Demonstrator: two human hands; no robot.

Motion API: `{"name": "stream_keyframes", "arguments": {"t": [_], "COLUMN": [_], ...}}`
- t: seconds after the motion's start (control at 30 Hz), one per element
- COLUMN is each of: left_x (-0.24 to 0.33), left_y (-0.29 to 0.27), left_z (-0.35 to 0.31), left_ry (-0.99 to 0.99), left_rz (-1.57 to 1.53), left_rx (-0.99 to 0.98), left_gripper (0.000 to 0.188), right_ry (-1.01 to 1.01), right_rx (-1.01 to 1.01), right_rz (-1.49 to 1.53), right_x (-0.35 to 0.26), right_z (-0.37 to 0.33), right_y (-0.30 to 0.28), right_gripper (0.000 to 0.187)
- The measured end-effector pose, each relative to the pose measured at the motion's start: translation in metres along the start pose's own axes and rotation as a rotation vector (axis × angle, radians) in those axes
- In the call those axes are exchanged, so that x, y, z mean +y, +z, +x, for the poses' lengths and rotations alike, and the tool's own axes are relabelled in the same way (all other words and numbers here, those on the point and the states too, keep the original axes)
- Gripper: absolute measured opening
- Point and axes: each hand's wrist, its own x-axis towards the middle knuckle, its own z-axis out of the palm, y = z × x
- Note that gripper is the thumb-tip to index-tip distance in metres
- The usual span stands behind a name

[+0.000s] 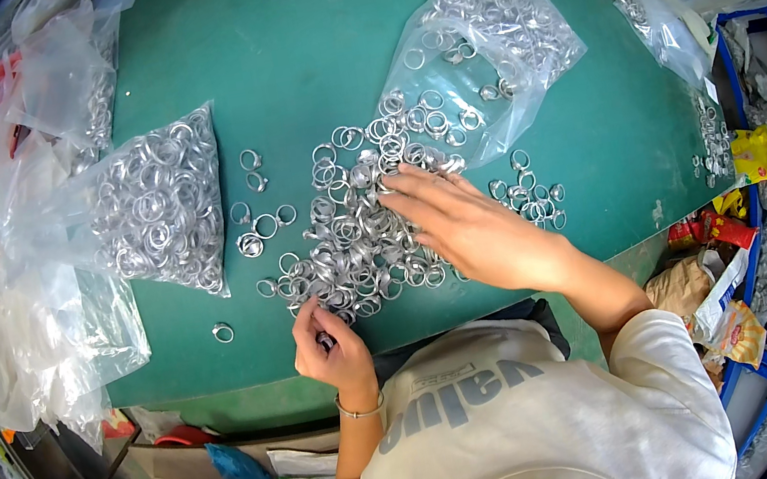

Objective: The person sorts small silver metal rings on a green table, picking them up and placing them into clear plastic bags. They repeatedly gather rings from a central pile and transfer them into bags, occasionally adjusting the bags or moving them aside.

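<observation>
Metal rings (pixel 352 234) meet the right hand (pixel 462 221), released and outstretched toward 10 o'clock; the left hand (pixel 342 353) curls around some. Most lie heaped on the tabletop (pixel 252 58), at the left hand's 1 o'clock, the right's 9. How many rings the left hand grasps is hidden.

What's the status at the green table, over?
Left hand curled at near edge of silver ring pile, grip unclear. Right hand open, touching pile. Clear bag of rings lies against pile's far right side.

White short-sleeved T-shirt (pixel 556 424) (grey-blue lettering (pixel 456 402)); thin bracelet (pixel 362 413), apparently metal.
</observation>
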Motion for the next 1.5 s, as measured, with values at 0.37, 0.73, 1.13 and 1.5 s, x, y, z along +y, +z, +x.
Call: {"name": "stream_keyframes", "arguments": {"t": [0.37,0.73,1.13,1.5], "left_x": [-0.001,-0.003,-0.004,-0.003], "left_y": [-0.002,-0.003,-0.002,-0.005], "left_z": [-0.001,-0.002,-0.001,-0.002], "left_ry": [-0.018,-0.042,-0.026,-0.041], "left_rz": [0.043,0.009,0.005,0.004], "left_rx": [-0.033,-0.026,-0.007,-0.044], "left_gripper": [0.013,0.012,0.011,0.013], "right_ry": [-0.057,0.446,0.435,0.370], "right_rx": [0.090,0.266,0.073,0.298], "right_rz": [0.310,-0.210,-0.560,-0.414], "right_x": [0.017,0.039,0.040,0.046], "right_z": [0.005,-0.002,0.011,0.002], "right_y": [-0.026,-0.056,-0.020,-0.022], "right_gripper": [0.029,0.047,0.043,0.038]}}
